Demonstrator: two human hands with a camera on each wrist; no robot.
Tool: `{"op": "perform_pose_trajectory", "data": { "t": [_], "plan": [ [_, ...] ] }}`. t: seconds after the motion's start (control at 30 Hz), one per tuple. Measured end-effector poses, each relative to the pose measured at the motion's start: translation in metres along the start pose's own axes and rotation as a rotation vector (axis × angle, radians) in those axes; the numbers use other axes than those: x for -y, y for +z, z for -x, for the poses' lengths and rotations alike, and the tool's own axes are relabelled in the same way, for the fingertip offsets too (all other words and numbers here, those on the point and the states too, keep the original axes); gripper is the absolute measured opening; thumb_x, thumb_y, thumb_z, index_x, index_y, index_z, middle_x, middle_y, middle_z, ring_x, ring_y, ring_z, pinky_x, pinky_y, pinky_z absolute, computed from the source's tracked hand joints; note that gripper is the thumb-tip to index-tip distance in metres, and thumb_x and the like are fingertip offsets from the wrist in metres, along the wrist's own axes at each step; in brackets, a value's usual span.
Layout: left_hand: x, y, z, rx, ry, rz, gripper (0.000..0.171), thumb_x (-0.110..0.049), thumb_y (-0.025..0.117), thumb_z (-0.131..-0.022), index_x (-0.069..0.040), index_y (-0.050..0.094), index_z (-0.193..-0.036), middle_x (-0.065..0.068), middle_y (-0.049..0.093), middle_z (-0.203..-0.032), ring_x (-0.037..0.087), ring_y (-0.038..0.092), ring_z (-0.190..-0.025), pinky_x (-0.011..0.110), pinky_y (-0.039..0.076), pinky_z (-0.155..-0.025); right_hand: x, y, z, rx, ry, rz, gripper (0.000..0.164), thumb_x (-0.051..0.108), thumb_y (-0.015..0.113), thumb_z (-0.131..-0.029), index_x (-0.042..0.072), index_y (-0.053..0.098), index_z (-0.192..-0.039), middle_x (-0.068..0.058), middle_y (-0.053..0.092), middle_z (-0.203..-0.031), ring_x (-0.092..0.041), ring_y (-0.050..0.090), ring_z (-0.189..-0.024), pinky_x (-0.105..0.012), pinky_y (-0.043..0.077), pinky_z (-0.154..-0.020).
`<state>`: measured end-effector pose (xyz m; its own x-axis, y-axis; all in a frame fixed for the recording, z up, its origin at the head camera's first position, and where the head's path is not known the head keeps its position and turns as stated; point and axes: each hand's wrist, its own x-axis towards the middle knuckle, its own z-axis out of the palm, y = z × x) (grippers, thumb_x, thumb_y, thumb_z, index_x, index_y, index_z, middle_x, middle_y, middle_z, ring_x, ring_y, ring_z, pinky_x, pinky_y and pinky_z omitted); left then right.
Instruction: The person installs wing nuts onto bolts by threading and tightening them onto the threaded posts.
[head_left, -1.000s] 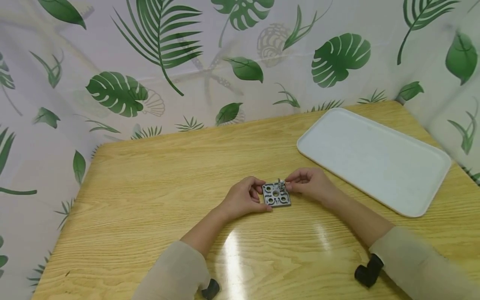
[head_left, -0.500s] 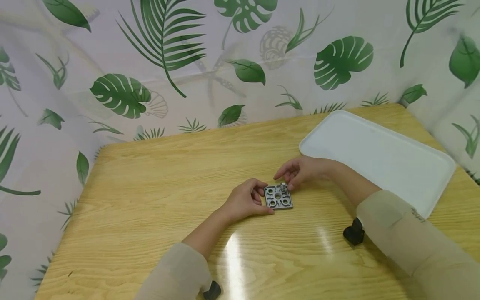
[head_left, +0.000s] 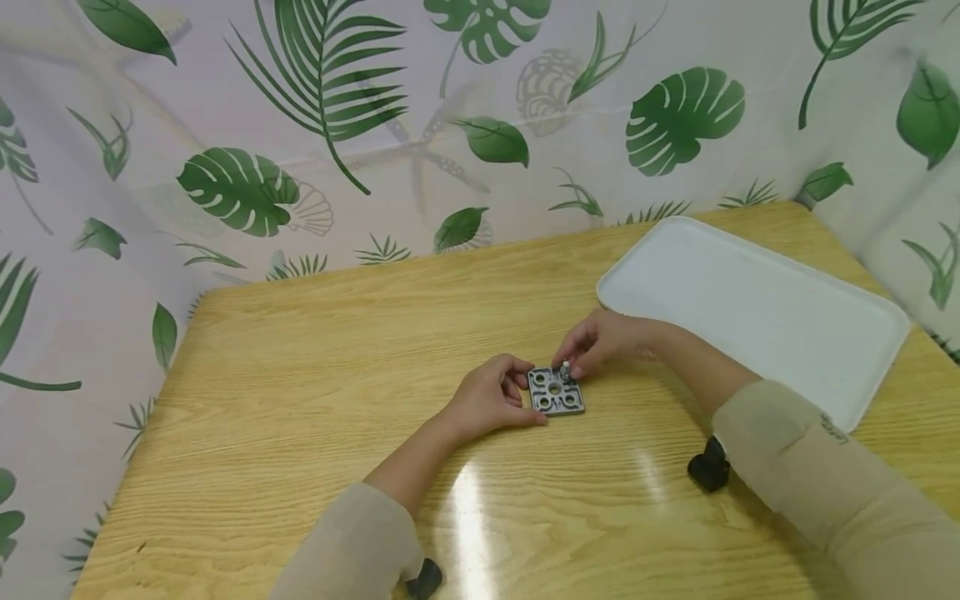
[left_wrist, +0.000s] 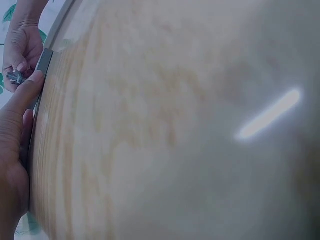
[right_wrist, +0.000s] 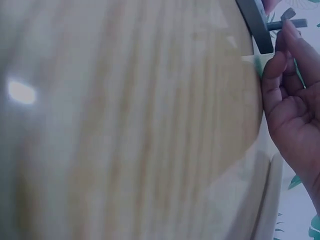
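A square grey metal plate [head_left: 556, 392] with several round holes lies on the wooden table. My left hand [head_left: 489, 398] grips it from the left, thumb on the near edge and fingers at the far left corner. A small silvery bolt [head_left: 566, 372] stands up from the plate's far right corner. My right hand [head_left: 600, 343] pinches at this bolt with thumb and index finger from the far right. In the right wrist view, the bolt [right_wrist: 295, 24] has a small wing-like piece on its shaft, and the right thumb touches it. The bolt's lower end is hidden.
A white tray [head_left: 738, 304] lies at the back right, partly under the right forearm's line of view. Behind the table [head_left: 315, 400] hangs a leaf-patterned cloth [head_left: 420, 125]. Black wrist mounts [head_left: 708, 467] stick out beneath the sleeves.
My right hand has shifted from the plate's right side to the far side of the bolt, its fingers parting and then closing at it again. The left hand keeps its hold.
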<state>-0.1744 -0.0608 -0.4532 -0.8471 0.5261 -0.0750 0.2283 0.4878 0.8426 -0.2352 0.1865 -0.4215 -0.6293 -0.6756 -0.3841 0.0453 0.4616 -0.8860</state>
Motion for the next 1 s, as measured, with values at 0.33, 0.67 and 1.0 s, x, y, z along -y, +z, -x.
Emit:
{"op": "perform_pose_trajectory", "data": {
  "t": [0.33,0.67,1.0],
  "plan": [
    [-0.003,-0.002,0.001,0.002,-0.006,0.007,0.065,-0.027,0.087,-0.067,-0.01,0.056,-0.122,-0.002,0.057,-0.097,0.008,0.057,-0.076,0.019,0.052,-0.068,-0.013,0.014,0.007,-0.181,-0.039,-0.098,0.024,0.008,0.074,-0.08,-0.006,0.07,-0.099,0.0,0.072,-0.09,-0.01,0.063,-0.083,-0.022,0.052,-0.073],
    [-0.004,0.0,0.001,0.007,-0.007,0.01,0.066,-0.027,0.087,-0.067,-0.01,0.056,-0.122,-0.002,0.057,-0.098,0.009,0.057,-0.077,0.019,0.052,-0.068,-0.024,0.037,0.018,-0.452,-0.057,-0.064,0.022,0.021,0.078,-0.078,0.004,0.073,-0.091,-0.003,0.071,-0.091,-0.014,0.061,-0.086,-0.021,0.048,-0.077],
    [-0.001,0.001,0.001,-0.002,0.006,0.008,0.065,-0.027,0.086,-0.067,-0.01,0.056,-0.122,-0.002,0.057,-0.098,0.009,0.057,-0.077,0.019,0.053,-0.069,-0.025,0.061,0.023,-0.619,-0.107,-0.079,0.02,0.019,0.076,-0.081,0.002,0.068,-0.088,-0.004,0.07,-0.089,-0.01,0.064,-0.079,-0.02,0.051,-0.071]
  ]
}}
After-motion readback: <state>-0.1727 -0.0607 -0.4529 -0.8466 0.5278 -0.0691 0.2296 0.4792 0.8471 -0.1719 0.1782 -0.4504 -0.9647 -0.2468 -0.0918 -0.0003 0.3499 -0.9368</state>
